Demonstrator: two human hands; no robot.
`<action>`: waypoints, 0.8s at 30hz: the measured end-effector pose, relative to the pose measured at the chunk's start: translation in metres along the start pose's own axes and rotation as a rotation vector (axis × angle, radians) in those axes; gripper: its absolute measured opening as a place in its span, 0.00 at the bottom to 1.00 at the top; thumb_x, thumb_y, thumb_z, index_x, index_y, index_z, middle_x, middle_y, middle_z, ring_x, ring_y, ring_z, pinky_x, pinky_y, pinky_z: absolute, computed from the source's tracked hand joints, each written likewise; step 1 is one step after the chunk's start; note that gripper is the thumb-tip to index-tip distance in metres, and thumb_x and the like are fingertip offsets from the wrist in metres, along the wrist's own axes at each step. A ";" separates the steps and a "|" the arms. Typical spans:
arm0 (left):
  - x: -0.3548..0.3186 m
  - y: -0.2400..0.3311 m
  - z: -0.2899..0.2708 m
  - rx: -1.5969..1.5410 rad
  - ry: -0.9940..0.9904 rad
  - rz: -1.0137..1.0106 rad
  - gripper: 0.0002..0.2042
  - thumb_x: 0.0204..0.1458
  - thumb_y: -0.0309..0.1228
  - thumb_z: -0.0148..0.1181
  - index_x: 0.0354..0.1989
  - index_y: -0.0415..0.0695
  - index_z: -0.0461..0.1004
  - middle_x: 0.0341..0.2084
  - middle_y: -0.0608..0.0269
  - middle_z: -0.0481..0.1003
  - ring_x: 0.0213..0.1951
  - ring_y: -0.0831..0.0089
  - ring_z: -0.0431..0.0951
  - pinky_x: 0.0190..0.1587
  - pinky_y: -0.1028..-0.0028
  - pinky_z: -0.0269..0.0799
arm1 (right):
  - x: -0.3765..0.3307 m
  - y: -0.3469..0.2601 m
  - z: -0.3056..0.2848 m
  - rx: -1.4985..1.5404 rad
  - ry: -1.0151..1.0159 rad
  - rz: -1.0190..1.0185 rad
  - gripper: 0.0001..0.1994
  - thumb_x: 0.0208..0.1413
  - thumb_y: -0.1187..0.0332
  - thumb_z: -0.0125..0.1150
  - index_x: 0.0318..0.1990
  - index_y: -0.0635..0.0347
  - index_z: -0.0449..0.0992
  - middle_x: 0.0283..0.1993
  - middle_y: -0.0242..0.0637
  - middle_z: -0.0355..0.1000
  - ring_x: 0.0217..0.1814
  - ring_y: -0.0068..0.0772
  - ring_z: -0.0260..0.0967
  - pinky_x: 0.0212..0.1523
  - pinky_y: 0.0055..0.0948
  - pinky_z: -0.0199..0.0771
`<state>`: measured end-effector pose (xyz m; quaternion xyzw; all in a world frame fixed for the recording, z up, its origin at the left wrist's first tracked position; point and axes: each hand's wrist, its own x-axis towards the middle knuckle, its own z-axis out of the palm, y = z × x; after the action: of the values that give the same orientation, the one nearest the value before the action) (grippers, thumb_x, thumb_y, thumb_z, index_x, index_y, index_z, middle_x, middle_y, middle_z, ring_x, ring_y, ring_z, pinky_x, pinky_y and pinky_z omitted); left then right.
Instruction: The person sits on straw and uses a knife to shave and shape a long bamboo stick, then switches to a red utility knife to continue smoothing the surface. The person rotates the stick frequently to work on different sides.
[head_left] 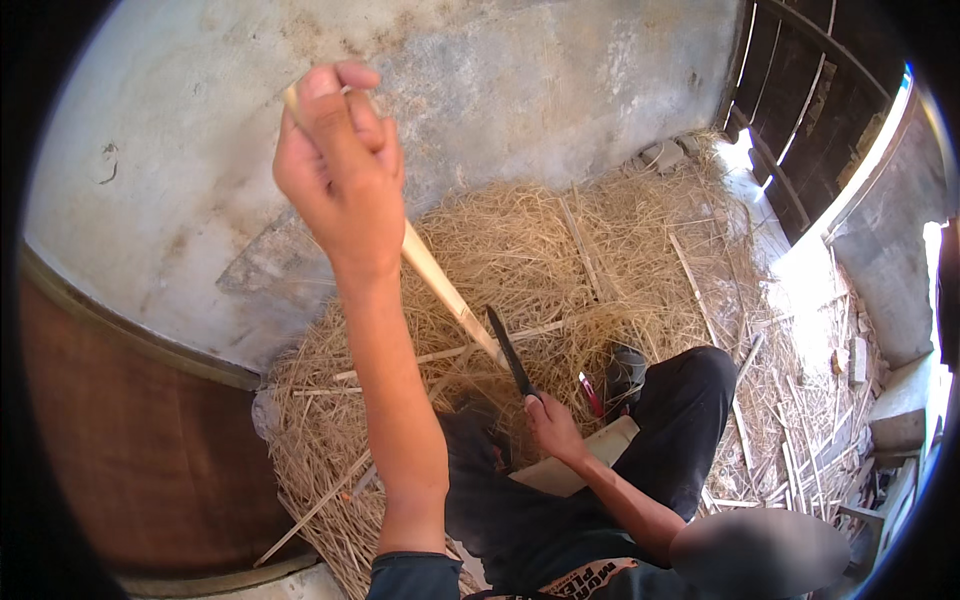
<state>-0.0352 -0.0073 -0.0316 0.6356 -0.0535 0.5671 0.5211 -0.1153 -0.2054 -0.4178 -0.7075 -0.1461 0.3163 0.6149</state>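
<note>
My left hand [345,165], raised high in front of the wall, is closed around the upper end of a pale split bamboo strip [440,285]. The strip slants down behind my forearm toward my right hand [553,428]. That hand grips a knife [510,350] low in front of my lap, its dark blade tilted up and to the left. The strip's lower end lies close beside the blade; whether they touch I cannot tell. The knife's handle is mostly hidden in my fingers.
A thick heap of thin shavings [520,230] covers the floor, with loose strips among it. A small red-handled tool [592,395] lies near my foot [626,370]. A stained wall [520,90] rises behind, and a brown panel [150,430] stands at left.
</note>
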 end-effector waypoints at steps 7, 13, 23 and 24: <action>-0.009 0.015 -0.008 0.043 0.059 0.010 0.20 0.77 0.43 0.47 0.41 0.36 0.73 0.17 0.78 0.56 0.15 0.90 0.50 0.17 0.81 0.44 | -0.023 -0.123 -0.036 0.165 0.228 -0.166 0.17 0.78 0.58 0.46 0.44 0.65 0.72 0.24 0.38 0.66 0.26 0.35 0.69 0.28 0.38 0.68; -0.020 0.015 0.005 0.084 0.076 0.052 0.19 0.77 0.40 0.47 0.40 0.36 0.74 0.18 0.78 0.58 0.18 0.90 0.54 0.20 0.82 0.47 | -0.014 0.010 0.032 -0.240 0.088 -0.146 0.18 0.77 0.56 0.47 0.41 0.63 0.71 0.25 0.31 0.65 0.24 0.27 0.65 0.26 0.34 0.65; -0.025 0.021 0.009 0.169 0.127 0.085 0.18 0.77 0.39 0.46 0.40 0.37 0.75 0.18 0.78 0.60 0.18 0.89 0.56 0.21 0.81 0.48 | -0.016 -0.098 -0.024 0.296 0.112 -0.055 0.20 0.77 0.52 0.46 0.42 0.62 0.69 0.25 0.29 0.65 0.23 0.25 0.63 0.25 0.35 0.64; -0.025 0.020 0.009 0.180 0.129 0.089 0.18 0.77 0.38 0.46 0.40 0.38 0.76 0.18 0.78 0.60 0.18 0.89 0.56 0.21 0.80 0.48 | -0.020 -0.102 -0.023 0.252 0.183 -0.153 0.19 0.78 0.54 0.45 0.41 0.62 0.68 0.24 0.31 0.64 0.23 0.28 0.64 0.24 0.37 0.65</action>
<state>-0.0507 -0.0357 -0.0370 0.6391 0.0030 0.6318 0.4386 -0.0974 -0.2147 -0.3131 -0.6375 -0.1021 0.2187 0.7317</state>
